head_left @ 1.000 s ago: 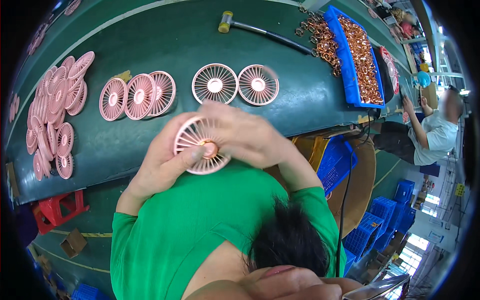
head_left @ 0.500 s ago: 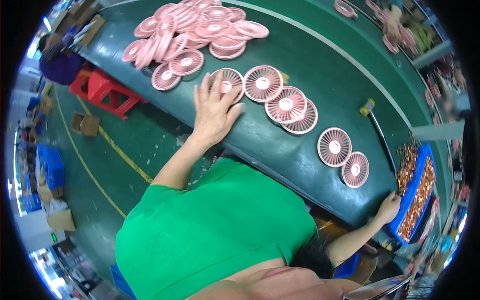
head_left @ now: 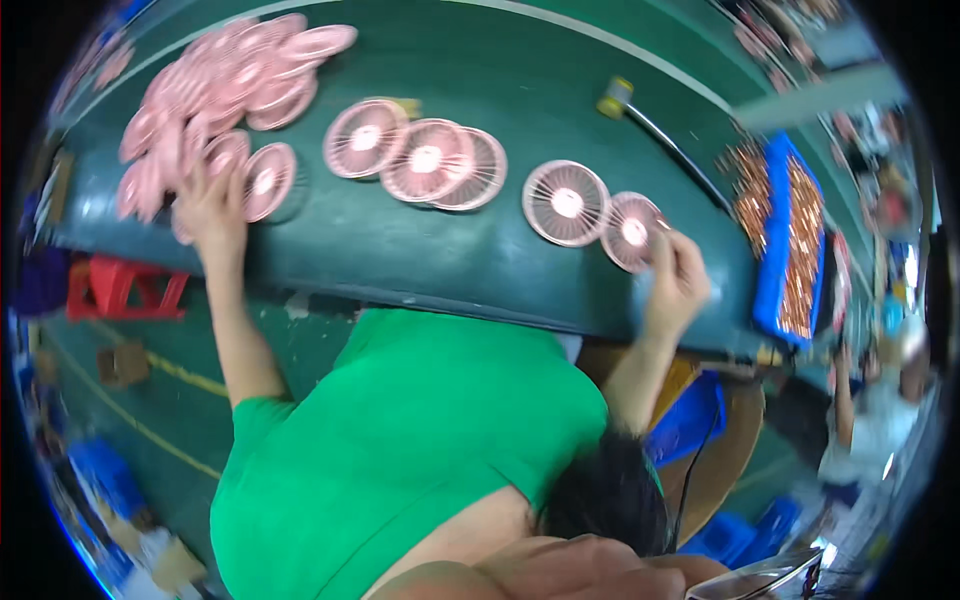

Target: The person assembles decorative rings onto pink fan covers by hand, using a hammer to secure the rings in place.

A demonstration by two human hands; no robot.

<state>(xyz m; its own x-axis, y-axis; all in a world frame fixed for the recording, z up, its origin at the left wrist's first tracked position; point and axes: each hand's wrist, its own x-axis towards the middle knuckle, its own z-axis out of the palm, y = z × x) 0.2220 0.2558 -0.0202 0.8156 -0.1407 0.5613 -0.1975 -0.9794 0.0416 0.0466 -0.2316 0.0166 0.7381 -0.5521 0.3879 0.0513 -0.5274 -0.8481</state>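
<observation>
My left hand (head_left: 212, 212) reaches to the near edge of a heap of pink round fan grilles (head_left: 245, 75). Its fingers are spread over a grille (head_left: 226, 152), a little blurred; a separate grille (head_left: 268, 182) lies just right of it. My right hand (head_left: 680, 282) is pinched at the right rim of another pink grille (head_left: 630, 235). A small copper-coloured piece shows at the fingertips, its shape unclear. That grille touches a second one (head_left: 567, 203) on its left. Farther left, three grilles (head_left: 425, 160) overlap in a row.
A blue tray (head_left: 770, 285) of copper-coloured pieces stands at the table's right, with loose copper pieces (head_left: 752, 190) beside it. A hammer (head_left: 675, 150) with a yellow head lies on the green table (head_left: 400, 255). A red stool (head_left: 125, 288) stands beyond the near edge.
My left hand has moved from a single grille to the heap, and that grille lies free. My right hand has left the blue tray for the rightmost grille. The view has turned right.
</observation>
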